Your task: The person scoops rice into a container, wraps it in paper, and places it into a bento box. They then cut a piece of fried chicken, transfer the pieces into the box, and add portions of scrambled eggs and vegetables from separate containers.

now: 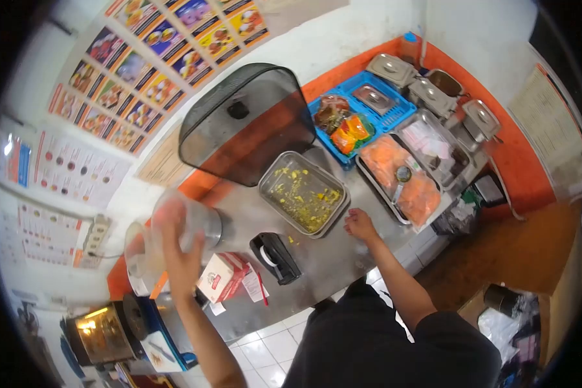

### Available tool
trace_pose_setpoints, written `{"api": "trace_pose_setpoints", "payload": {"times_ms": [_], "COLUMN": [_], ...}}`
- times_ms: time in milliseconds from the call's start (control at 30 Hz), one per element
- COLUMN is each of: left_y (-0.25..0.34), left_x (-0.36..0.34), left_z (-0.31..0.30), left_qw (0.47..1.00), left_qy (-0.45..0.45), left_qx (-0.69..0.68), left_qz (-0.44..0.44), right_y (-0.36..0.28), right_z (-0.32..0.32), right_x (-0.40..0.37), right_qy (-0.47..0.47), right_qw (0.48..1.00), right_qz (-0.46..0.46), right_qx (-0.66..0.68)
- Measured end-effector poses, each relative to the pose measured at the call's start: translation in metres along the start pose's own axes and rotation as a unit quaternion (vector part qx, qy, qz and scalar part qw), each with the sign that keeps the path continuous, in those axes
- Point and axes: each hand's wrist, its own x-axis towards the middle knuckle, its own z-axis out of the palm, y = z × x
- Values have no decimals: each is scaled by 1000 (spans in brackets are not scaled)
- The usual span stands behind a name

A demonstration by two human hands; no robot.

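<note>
My left hand (180, 252) is raised over a translucent round tub (204, 223) at the left of the steel counter. Motion blurs its fingers, and whether they grip the tub cannot be made out. Beside it stands another pale tub (139, 249). My right hand (360, 225) hovers by the lower right corner of a metal tray (335, 223), its fingers curled with nothing visible in them. Yellow scraps are scattered over the tray's bottom. Between my hands sit a black tape dispenser (275, 258) and a red and white box (221, 278).
A black mesh food cover (246, 123) leans on the wall behind the tray. To the right are a blue basket (394, 119) of packets, a tray of bagged orange food (398, 178) and several lidded steel containers (433, 94). A lit oven (100, 330) stands far left.
</note>
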Motion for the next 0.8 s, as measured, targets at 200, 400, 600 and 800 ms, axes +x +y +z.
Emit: {"api": "trace_pose_setpoints", "payload": {"times_ms": [200, 400, 600, 800], "left_y": [-24, -29, 36, 25], "left_x": [170, 155, 20, -95], "left_z": [14, 59, 90, 156], "left_qw": [970, 984, 982, 992], "left_qy": [-2, 20, 51, -25], "left_qx": [147, 118, 162, 125], "left_qz": [192, 130, 82, -15], "right_y": [-2, -6, 21, 1], "right_z": [43, 31, -83, -219], "right_x": [30, -3, -100, -241], "right_qy": [-38, -59, -51, 15], "right_qw": [976, 970, 986, 986], "right_qz": [97, 22, -9, 52], "right_qx": [193, 234, 161, 160]}}
